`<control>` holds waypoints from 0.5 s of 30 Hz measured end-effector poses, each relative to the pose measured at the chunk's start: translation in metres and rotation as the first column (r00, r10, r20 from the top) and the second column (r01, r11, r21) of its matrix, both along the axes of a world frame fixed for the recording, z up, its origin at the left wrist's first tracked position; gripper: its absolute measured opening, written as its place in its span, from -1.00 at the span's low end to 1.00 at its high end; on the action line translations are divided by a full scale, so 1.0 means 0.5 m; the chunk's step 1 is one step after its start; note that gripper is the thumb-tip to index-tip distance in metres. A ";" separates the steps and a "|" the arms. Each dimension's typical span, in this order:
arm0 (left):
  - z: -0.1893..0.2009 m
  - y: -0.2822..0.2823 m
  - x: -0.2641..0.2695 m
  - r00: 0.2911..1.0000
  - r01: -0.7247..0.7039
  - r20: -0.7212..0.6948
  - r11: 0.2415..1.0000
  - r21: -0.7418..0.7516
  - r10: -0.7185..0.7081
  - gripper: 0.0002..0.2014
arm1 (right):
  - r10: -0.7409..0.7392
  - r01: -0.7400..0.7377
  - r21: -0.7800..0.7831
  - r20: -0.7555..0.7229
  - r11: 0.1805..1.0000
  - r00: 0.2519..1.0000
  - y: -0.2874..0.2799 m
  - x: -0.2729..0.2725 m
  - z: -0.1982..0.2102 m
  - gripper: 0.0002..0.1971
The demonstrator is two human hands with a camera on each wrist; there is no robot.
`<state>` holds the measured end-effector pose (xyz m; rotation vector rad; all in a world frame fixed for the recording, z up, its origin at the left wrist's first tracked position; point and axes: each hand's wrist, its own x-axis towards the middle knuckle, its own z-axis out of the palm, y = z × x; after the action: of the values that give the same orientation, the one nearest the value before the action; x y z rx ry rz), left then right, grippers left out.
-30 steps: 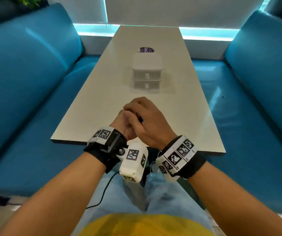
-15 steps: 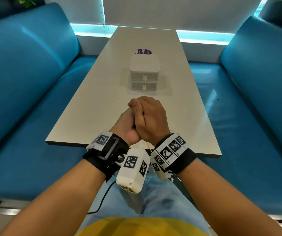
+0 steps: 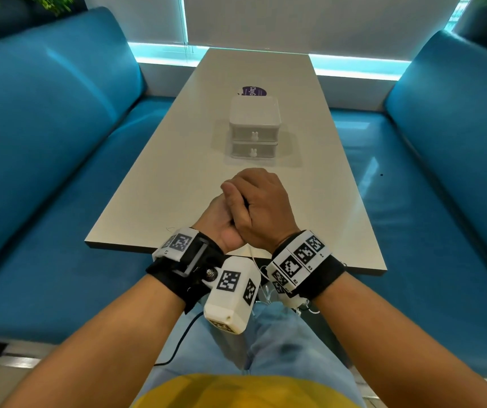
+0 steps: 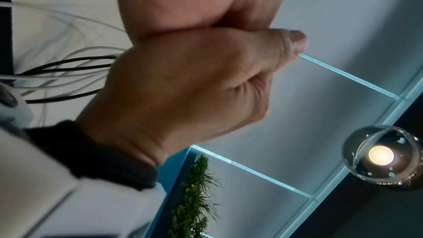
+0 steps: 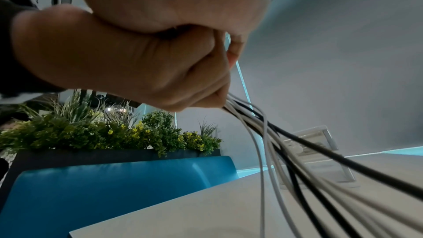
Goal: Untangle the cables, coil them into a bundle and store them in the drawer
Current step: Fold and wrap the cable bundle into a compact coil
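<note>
Teal upholstered benches point(image 3: 45, 136) flank a long pale table point(image 3: 177, 160) below a lit window ledge. My two hands meet above its near end, pressed together. From the head view my right hand point(image 3: 261, 209) lies over my left hand point(image 3: 221, 228), both curled into fists, and only a sliver of dark cord shows between the knuckles.

The wrist views tell more. In the right wrist view, a bunch of thin white and black cables point(image 5: 270, 133) leaves my curled fingers point(image 5: 213, 71) and fans out toward the table, with loose strands running off the lower right edge. My right hand is clamped on that bunch. In the left wrist view the same strands point(image 4: 68, 71) run out from behind my left fist point(image 4: 183, 88) on the table side; its fingers are curled tight, but whether they close on the strands I cannot tell.

Further along the table stands a small white two-drawer plastic box point(image 3: 253, 128), both drawers closed, each with a rabbit-shaped knob. It is well apart from my hands. A round purple sticker point(image 3: 252, 91) lies just behind it. Green planter foliage point(image 5: 109, 133) tops one bench back in the right wrist view, and a glass globe lamp point(image 4: 381, 155) glows in the left wrist view alone.
</note>
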<state>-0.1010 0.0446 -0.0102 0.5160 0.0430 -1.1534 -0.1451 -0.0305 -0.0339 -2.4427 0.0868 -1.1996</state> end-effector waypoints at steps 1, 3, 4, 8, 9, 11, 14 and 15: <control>0.003 -0.001 -0.003 1.000 0.009 0.016 1.000 -0.005 -0.009 -0.69 | -0.023 0.022 0.005 0.018 1.000 1.000 -0.001 0.002 0.000 -0.57; 0.007 -0.004 -0.007 0.997 0.028 0.065 0.999 0.019 -0.029 -0.69 | -0.065 0.064 0.018 0.051 0.998 0.997 -0.002 0.005 0.001 -0.58; 0.008 -0.005 -0.007 0.996 0.036 0.084 0.999 0.032 -0.038 -0.69 | -0.081 0.080 0.018 0.064 0.997 0.995 -0.004 0.007 0.000 -0.58; 0.002 -0.005 -0.003 0.994 0.058 0.091 0.996 0.065 -0.064 -0.75 | -0.105 0.107 -0.023 0.086 0.994 0.991 -0.004 0.011 -0.006 -0.58; 0.000 -0.003 -0.003 0.994 0.064 0.083 0.996 0.064 -0.069 -0.72 | -0.115 0.117 -0.030 0.085 0.993 0.990 -0.004 0.012 -0.007 -0.57; -0.006 0.000 -0.003 0.996 0.070 0.054 0.996 0.051 -0.073 -0.63 | -0.138 0.141 -0.037 0.075 0.989 0.988 -0.005 0.016 -0.008 -0.56; -0.013 0.001 0.002 0.996 0.055 0.068 0.996 0.073 -0.060 -0.62 | -0.139 0.141 -0.100 0.021 0.985 0.990 -0.002 0.013 -0.004 -0.54; -0.017 0.000 0.008 0.992 0.043 0.112 0.993 0.114 -0.055 -0.67 | -0.096 0.092 -0.099 -0.037 0.991 0.995 -0.002 0.011 -0.001 -0.54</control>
<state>-0.0972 0.0446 -0.0188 0.6854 -0.0050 -1.1718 -0.1398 -0.0314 -0.0342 -2.5746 0.1616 -1.2187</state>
